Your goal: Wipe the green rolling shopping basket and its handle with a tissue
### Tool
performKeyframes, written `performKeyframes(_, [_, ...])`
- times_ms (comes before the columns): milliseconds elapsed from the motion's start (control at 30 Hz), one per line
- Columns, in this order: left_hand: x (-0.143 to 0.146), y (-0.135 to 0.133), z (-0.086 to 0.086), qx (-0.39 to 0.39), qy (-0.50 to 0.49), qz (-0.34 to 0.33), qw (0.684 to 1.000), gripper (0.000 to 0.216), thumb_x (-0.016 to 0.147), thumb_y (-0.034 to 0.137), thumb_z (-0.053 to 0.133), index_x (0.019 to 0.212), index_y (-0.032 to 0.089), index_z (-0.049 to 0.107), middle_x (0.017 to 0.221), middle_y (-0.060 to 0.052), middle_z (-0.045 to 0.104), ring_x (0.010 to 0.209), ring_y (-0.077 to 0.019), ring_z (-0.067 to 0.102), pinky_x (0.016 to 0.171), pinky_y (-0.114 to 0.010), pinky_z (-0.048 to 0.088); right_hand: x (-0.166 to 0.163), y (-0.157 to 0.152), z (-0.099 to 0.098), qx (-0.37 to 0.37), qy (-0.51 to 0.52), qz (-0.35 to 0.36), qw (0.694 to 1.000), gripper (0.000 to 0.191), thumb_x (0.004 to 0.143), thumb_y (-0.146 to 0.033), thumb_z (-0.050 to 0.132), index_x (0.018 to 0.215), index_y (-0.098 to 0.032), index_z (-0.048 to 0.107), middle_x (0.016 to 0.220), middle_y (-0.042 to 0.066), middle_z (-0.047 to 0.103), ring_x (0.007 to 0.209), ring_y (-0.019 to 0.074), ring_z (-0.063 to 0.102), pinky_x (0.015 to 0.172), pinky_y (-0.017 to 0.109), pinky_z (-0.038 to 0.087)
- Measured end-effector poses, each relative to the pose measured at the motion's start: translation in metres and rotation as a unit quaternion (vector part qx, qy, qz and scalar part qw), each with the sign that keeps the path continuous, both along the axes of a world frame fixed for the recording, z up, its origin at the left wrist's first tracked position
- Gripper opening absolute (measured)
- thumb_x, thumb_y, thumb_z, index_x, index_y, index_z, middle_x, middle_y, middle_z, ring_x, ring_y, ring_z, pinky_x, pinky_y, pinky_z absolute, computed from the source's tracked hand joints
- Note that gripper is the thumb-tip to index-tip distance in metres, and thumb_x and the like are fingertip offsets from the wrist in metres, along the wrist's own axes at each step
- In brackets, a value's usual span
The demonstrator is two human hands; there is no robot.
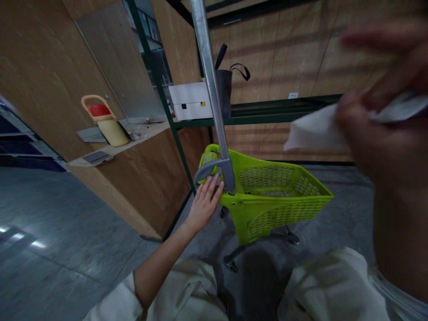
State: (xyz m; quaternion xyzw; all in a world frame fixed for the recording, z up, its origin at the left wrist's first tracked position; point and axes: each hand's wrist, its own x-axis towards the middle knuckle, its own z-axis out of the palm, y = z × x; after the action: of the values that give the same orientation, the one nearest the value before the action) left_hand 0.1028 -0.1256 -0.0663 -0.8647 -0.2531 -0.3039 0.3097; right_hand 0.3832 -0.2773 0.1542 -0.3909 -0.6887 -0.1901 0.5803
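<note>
My left hand (pixel 204 204) lies on the near corner of a lime-green shopping cart basket (pixel 281 206), its fingers stretched out over the grey bracket (pixel 228 176). From that bracket a metal pole (pixel 214 80) rises upward. Close to the camera at the upper right is my right hand (pixel 391 129), blurred, with fingers closed around a crumpled white tissue (pixel 312 129). Part of the tissue hangs out to the left of that hand, away from the cart. The basket has perforated sides and stands on a dark wheeled base (pixel 240 255).
A wooden counter (pixel 147 171) at left bears a cream tumbler with red lid (pixel 112 127) and a phone (pixel 97 158). Behind the cart, a green metal rack (pixel 261 117) holds a white box (pixel 190 100) and a dark bag (pixel 225 91). My knees (pixel 194 290) are close in front.
</note>
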Motion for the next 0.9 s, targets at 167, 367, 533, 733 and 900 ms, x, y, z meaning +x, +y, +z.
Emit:
performKeyframes(167, [-0.057, 0.014, -0.013, 0.082, 0.017, -0.108, 0.991, 0.07, 0.085, 0.038, 0.063, 0.148, 0.04, 0.034, 0.15, -0.005, 0.049, 0.146, -0.0222, 0.032, 0.122, -0.048, 0.004, 0.011, 0.062, -0.1, -0.278, -0.016, -0.087, 0.957, 0.006, 0.078, -0.027, 0.053, 0.078, -0.023, 0.048, 0.094, 0.005, 0.075, 0.071, 0.0193, 0.069, 0.058, 0.029, 0.047])
performKeyframes(367, [-0.172, 0.075, 0.015, 0.056, -0.147, 0.161, 0.974, 0.076, 0.086, 0.035, 0.062, 0.152, 0.022, 0.026, 0.158, -0.021, 0.029, 0.144, -0.0339, 0.034, 0.117, -0.057, 0.014, 0.024, 0.1, -0.219, -0.429, -0.01, -0.102, 0.897, 0.023, 0.082, -0.037, 0.044, 0.082, -0.026, 0.064, 0.068, 0.0, 0.072, 0.062, 0.0193, 0.067, 0.056, 0.026, 0.047])
performKeyframes(533, [-0.265, 0.134, 0.072, -0.003, -0.257, 0.374, 0.891, 0.074, 0.089, 0.051, 0.057, 0.149, 0.016, 0.032, 0.16, -0.024, 0.016, 0.147, -0.039, 0.018, 0.113, -0.06, 0.016, 0.022, 0.103, -0.249, -0.469, 0.021, -0.147, 0.87, 0.04, 0.083, -0.047, 0.033, 0.08, -0.027, 0.068, 0.061, 0.0, 0.069, 0.055, 0.0204, 0.065, 0.051, 0.028, 0.042])
performKeyframes(733, [-0.329, 0.191, 0.102, -0.027, -0.206, 0.468, 0.859, 0.067, 0.082, 0.047, 0.07, 0.14, 0.022, 0.048, 0.161, -0.022, 0.013, 0.146, -0.0426, 0.015, 0.11, -0.066, 0.016, 0.029, 0.107, -0.261, -0.515, 0.051, -0.164, 0.84, 0.051, 0.082, -0.06, 0.03, 0.082, -0.028, 0.07, 0.067, 0.0, 0.07, 0.062, 0.0221, 0.066, 0.057, 0.03, 0.045])
performKeyframes(900, [-0.347, 0.224, 0.108, -0.047, -0.185, 0.486, 0.853, 0.05, 0.083, 0.04, 0.071, 0.128, 0.023, 0.061, 0.161, -0.017, 0.018, 0.146, -0.0405, 0.012, 0.109, -0.069, 0.015, 0.039, 0.107, -0.272, -0.513, 0.054, -0.153, 0.843, 0.051, 0.081, -0.064, 0.034, 0.083, -0.029, 0.071, 0.067, 0.0, 0.07, 0.06, 0.0211, 0.065, 0.056, 0.029, 0.047])
